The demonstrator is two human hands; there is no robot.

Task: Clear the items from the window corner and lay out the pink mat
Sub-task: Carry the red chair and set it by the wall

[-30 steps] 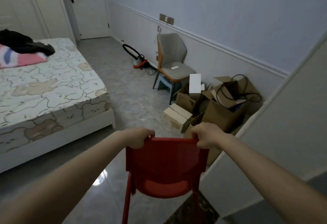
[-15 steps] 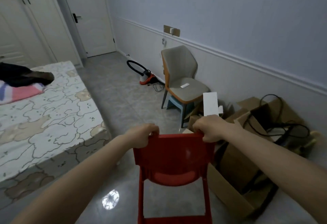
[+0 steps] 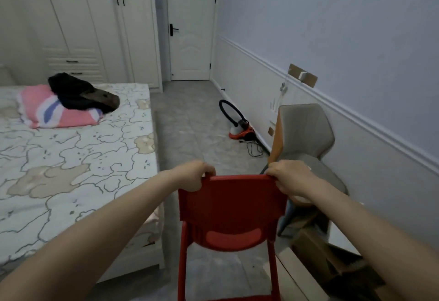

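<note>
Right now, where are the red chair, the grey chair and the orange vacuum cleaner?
red chair (image 3: pixel 231 199): head view, middle of its backrest.
grey chair (image 3: pixel 303 129): head view, its upholstered back.
orange vacuum cleaner (image 3: pixel 240 128): head view, its body on the floor by the wall.

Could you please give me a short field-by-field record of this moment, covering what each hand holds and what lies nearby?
left hand: grips the top edge of the red chair
right hand: grips the same top edge
left of chair: bed with pink folded cloth
right of chair: grey chair, cardboard boxes
ahead on floor: orange appliance
</note>
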